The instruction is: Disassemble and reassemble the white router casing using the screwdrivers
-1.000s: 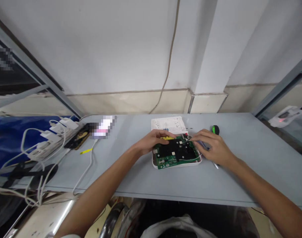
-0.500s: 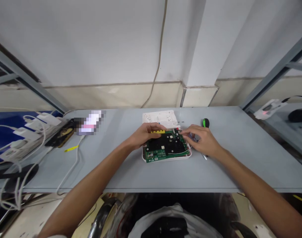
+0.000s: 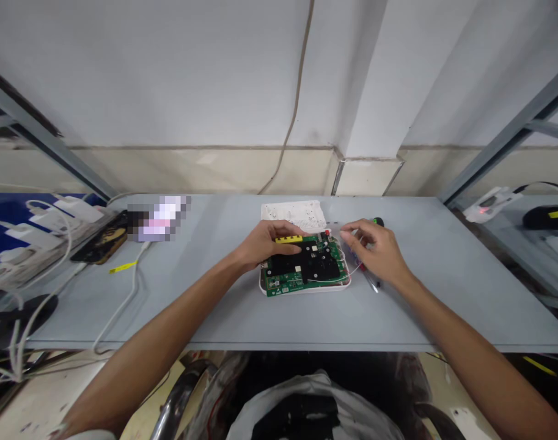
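Observation:
A green circuit board (image 3: 324, 264) with a black covering and a yellow port block (image 3: 288, 239) lies in a white casing (image 3: 306, 291) on the table. My left hand (image 3: 272, 244) grips the board's left rear part, its thumb on top and its fingers behind the yellow block. Just off the right rear corner is my right hand (image 3: 370, 244), thumb and fingertips close together; whether something thin is between them is too small to tell. A thin white wire runs from the board toward this hand. Behind the board rests a white perforated cover (image 3: 293, 214).
A screwdriver with a green and black handle (image 3: 378, 222) lies partly behind my right hand. On the left are a phone with a lit screen (image 3: 164, 220), a dark phone (image 3: 105, 238), a power strip with chargers (image 3: 35, 260) and white cables.
My right hand has moved slightly right, off the board's rear corner, uncovering its right edge. My left hand keeps its hold. The whole view has shifted a little.

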A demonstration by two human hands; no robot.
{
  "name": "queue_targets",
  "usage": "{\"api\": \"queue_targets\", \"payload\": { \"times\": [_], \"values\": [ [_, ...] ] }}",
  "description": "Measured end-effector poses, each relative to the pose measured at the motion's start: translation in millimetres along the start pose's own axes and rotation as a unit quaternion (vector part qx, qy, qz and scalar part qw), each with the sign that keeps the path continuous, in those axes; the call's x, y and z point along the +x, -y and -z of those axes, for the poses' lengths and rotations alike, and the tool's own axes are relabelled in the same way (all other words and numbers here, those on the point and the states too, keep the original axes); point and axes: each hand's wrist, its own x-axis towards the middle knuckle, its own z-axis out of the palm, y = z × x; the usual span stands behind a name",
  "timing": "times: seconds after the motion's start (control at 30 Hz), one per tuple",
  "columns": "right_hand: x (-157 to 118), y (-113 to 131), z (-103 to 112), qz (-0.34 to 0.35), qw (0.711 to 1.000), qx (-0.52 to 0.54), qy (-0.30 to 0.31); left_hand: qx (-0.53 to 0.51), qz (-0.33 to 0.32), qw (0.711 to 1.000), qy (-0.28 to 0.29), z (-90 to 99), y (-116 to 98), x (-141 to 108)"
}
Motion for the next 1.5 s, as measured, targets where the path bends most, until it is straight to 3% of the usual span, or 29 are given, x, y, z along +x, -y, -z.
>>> {"api": "queue_targets", "payload": {
  "times": [0.23, 0.47, 0.57, 0.7, 0.8, 1.03, 1.2, 1.5],
  "values": [
    [-2, 7, 0, -0.075, 0.985, 0.142, 0.062, -0.018, -0.010, 1.000, 0.005, 1.6, 1, -1],
    [-5, -2, -3, -0.078, 0.980, 0.157, 0.090, -0.005, -0.041, 0.999, 0.027, 3.1, 4, 0],
    [-6, -3, -3, -0.072, 0.986, 0.134, 0.075, -0.009, -0.046, 0.998, 0.045, 3.9, 4, -1],
    [-5, -6, -3, -0.091, 0.990, 0.111, 0.003, -0.025, -0.044, 0.997, 0.061, 3.7, 0, -2],
    [-4, -11, -4, -0.068, 0.995, 0.065, -0.025, -0.035, -0.048, 0.995, 0.075, 3.9, -4, -2],
    [-4, -12, -6, 0.000, 0.999, 0.053, -0.002, -0.007, -0.078, 0.993, 0.093, 7.6, -6, -3],
    [-4, -11, -7, -0.011, 0.998, 0.055, 0.030, 0.056, -0.085, 0.990, 0.102, 9.2, -8, -5],
    [-5, -8, -8, -0.086, 0.991, 0.102, 0.007, 0.061, -0.108, 0.982, 0.141, 16.4, -13, -9]
  ]
}}
